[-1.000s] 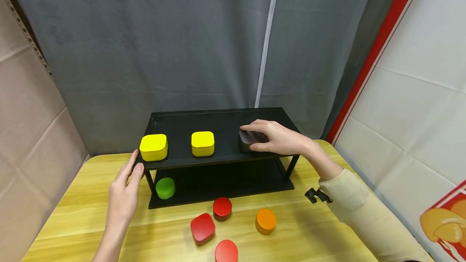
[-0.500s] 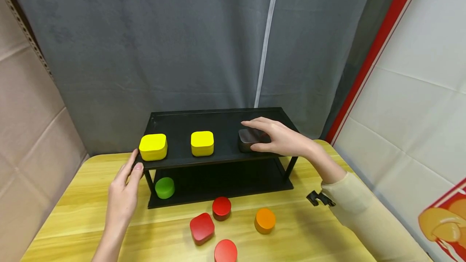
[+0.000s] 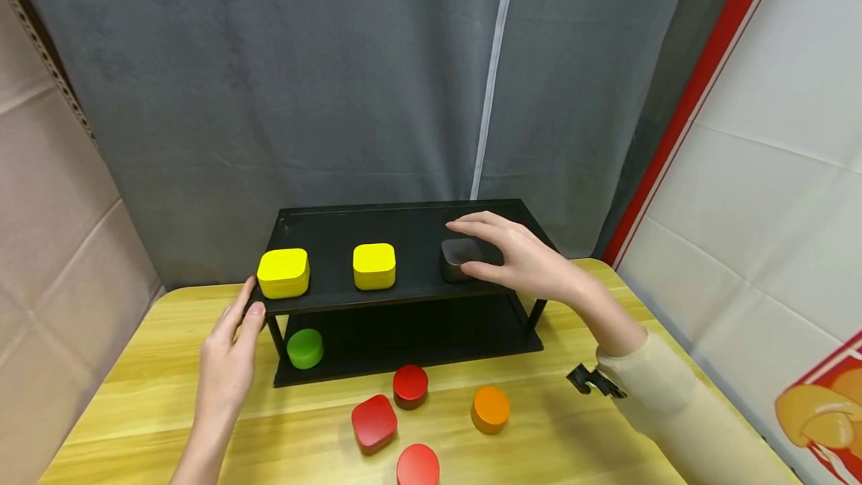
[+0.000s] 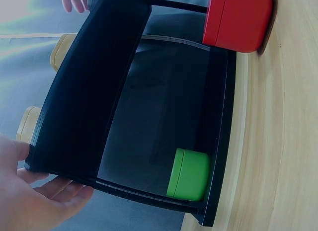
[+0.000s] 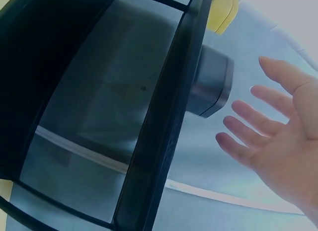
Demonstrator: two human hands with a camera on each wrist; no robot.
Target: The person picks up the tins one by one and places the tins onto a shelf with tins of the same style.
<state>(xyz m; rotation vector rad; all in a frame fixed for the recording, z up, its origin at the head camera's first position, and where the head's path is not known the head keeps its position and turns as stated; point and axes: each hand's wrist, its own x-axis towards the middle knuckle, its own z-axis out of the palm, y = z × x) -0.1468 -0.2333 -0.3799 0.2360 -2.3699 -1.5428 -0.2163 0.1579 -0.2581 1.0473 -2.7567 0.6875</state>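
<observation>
A black two-tier shelf (image 3: 377, 219) stands on the wooden table. My left hand (image 3: 229, 365) grips its left front corner, thumb at the front and fingers along the side, as the left wrist view also shows. On the upper tier sit two yellow rounded-square boxes, the left one (image 3: 284, 274) near that hand and another (image 3: 374, 266) in the middle. A black rounded-square box (image 3: 454, 257) rests on the right part. My right hand (image 3: 525, 257) hovers beside it, fingers spread and relaxed; the right wrist view shows the hand (image 5: 283, 121) apart from the black box (image 5: 211, 82).
A green round box (image 3: 306, 349) sits at the lower tier's left end. In front of the shelf lie a red round box (image 3: 411, 385), a red rounded-square box (image 3: 374, 424), another red round box (image 3: 418, 464) and an orange round box (image 3: 491, 409). A grey curtain (image 3: 303, 96) hangs behind.
My right hand has let go of the black box and drawn slightly up and to the right, its fingers spreading. The left hand and the boxes have stayed put.
</observation>
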